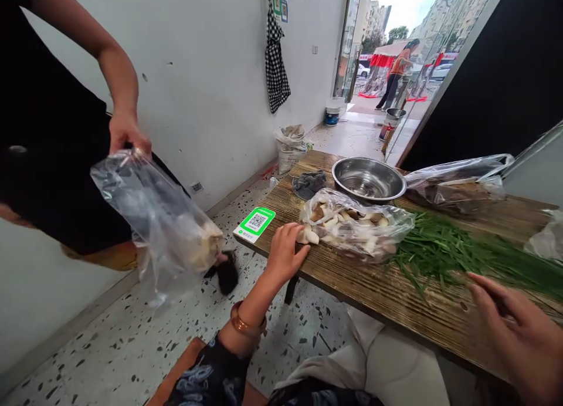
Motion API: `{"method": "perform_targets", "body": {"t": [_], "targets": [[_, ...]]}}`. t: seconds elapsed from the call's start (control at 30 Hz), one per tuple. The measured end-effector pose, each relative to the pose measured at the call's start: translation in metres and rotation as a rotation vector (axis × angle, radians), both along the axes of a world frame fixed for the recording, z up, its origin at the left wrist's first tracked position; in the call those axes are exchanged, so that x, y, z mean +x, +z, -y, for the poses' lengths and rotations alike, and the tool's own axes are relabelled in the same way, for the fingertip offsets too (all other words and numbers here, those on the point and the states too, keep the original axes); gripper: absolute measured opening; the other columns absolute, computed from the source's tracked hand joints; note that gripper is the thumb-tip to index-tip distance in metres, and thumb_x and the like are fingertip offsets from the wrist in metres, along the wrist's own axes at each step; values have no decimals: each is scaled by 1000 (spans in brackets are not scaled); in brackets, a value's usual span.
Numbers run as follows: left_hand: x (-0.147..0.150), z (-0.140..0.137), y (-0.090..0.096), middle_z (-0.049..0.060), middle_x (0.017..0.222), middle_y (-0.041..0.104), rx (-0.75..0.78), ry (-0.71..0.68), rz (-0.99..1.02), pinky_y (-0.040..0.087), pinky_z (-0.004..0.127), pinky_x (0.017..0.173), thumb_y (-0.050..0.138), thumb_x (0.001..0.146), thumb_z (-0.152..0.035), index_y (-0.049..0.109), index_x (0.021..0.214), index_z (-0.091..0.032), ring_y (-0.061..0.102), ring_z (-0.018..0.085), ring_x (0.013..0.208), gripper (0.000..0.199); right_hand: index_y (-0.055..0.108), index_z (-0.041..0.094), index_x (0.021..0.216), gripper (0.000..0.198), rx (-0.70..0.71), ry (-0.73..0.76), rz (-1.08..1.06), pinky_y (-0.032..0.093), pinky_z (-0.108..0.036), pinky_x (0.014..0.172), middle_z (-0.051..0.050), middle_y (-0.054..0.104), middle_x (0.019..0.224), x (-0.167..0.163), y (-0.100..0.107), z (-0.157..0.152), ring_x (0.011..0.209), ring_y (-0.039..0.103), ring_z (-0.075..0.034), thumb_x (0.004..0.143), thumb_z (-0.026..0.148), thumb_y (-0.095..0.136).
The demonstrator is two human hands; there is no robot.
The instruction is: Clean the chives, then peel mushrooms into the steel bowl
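Note:
On the wooden table, a clear plastic bag (365, 242) lies on its side, filled with pale mushrooms with brown caps. At its left end my left hand (285, 250) is closed on a mushroom (308, 235) near the table edge, thumb on the near side and fingers on the far side. My right hand (519, 330) hovers over the table's right part, slightly blurred, with its fingers apart and nothing visible in them. Just beyond it lies a spread of long green leafy stalks (453, 247), whose tips touch the mushroom bag.
A steel basin (369, 178), a grey cloth (309, 184) and a green QR-code card (255, 223) sit on the table (352, 280). Another plastic bag (461, 186) is behind the stalks. At left, another person's hand (127, 133) holds a clear bag (162, 218) with pale contents.

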State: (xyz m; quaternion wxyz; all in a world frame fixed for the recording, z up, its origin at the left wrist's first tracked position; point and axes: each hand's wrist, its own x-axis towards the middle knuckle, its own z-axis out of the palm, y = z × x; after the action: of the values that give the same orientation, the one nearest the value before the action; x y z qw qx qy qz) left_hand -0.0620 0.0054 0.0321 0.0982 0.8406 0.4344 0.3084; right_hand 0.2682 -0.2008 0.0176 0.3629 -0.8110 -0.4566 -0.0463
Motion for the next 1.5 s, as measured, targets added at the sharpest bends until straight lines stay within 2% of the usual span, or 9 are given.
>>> {"method": "perform_targets", "body": {"t": [0.1,0.27,0.47,0.63,0.8,1.03,1.27,1.37,1.5], "targets": [[5,-5,-4,9,124,56,15,-31,-66,40,45,98,66,76,-23,55,117,-20,48,26,116,43,64,23,108,31,176,289,137,51,-40,84,-7,69,102,-29,35,-37,91,66,-25,90,42,46],[12,-15,-14,8,121,58,16,-87,-84,42,44,95,62,78,-19,58,115,-22,52,25,112,38,62,22,115,27,186,589,312,47,-39,91,-7,68,112,-61,58,-94,104,61,-22,93,28,47],[6,-18,-20,10,120,60,-10,-119,80,41,42,98,55,85,-25,58,117,-20,54,24,112,32,56,20,124,32,65,603,459,42,-44,94,-8,62,125,-66,57,-129,115,53,-26,95,27,45],[3,-17,-7,10,111,64,-184,-43,400,44,35,92,47,90,-37,59,112,-17,58,22,105,32,58,20,122,31,-31,551,498,41,-44,88,-7,68,100,-66,55,-119,97,56,-25,93,28,49],[9,-7,20,6,106,67,-364,43,671,44,34,92,47,87,-47,61,115,-17,59,22,102,44,66,24,104,21,-1,620,416,37,-41,90,-3,67,87,-82,53,-92,89,55,-21,95,21,47],[37,12,47,7,114,66,-634,-172,761,43,33,96,53,85,-49,57,124,-18,56,23,109,51,67,24,97,17,-3,647,274,39,-38,88,-3,69,86,-96,34,-74,89,56,-19,92,20,52],[58,2,51,6,117,66,-818,-171,777,43,34,98,65,74,-52,57,123,-16,54,26,116,61,62,24,113,25,166,520,144,42,-40,100,-5,60,125,-89,47,-54,115,51,-21,91,19,52],[60,0,50,3,118,66,-878,-160,836,43,34,98,66,75,-48,60,119,-23,55,25,116,51,61,23,117,29,201,494,32,48,-36,92,-6,61,115,-92,53,-48,105,56,-19,91,18,51],[55,14,46,2,114,68,-890,-111,984,47,32,89,68,75,-41,65,109,-29,58,22,111,37,61,25,119,32,137,661,-34,52,-35,85,-6,65,109,-106,43,-47,96,61,-19,90,17,51]]}}
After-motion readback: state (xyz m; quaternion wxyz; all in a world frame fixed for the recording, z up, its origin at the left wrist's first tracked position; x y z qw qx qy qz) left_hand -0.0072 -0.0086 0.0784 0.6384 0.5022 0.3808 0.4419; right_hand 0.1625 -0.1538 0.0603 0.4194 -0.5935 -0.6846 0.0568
